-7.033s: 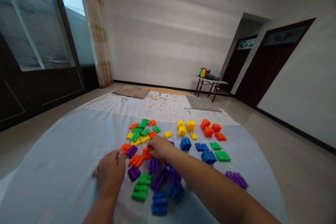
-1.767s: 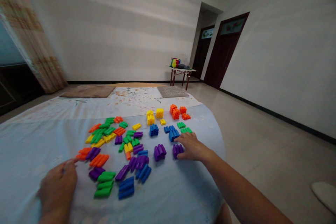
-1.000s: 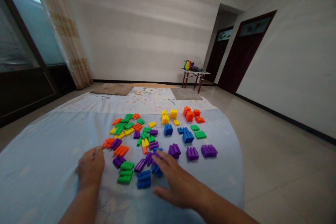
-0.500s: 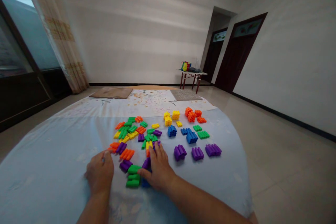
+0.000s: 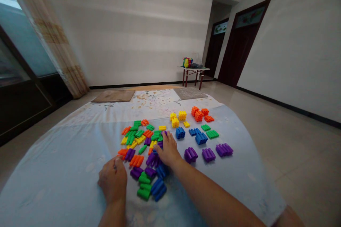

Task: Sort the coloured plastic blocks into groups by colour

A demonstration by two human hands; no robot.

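- Purple ribbed plastic blocks [image 5: 208,155] stood in three small stacks in a row on the pale blue bedsheet [image 5: 53,188], to the right of my hands. It seemed to me they were placed apart so that each colour stayed with its own colour.
- Blue ribbed plastic blocks [image 5: 201,138], green ribbed plastic blocks [image 5: 212,134], yellow ribbed plastic blocks [image 5: 182,115] and orange ribbed plastic blocks [image 5: 198,115] made similar small groups farther from me, beyond the purple row.
- Just ahead of my hands lay a mixed heap of ribbed plastic blocks [image 5: 141,138] in all these colours, and they looked not sorted.
- My right hand [image 5: 167,151] was open, with the fingers spread apart, and it rested on the heap, touching a small purple block [image 5: 160,144].
- My left hand [image 5: 113,181] lay on the sheet at the near edge of the heap, with the fingers bent and close together, just beside an orange block [image 5: 123,152]. I could not tell if it held anything.
- Far away, a small table with dark red legs [image 5: 194,68] stood near the wall, with a multicoloured bag [image 5: 187,62] on it.
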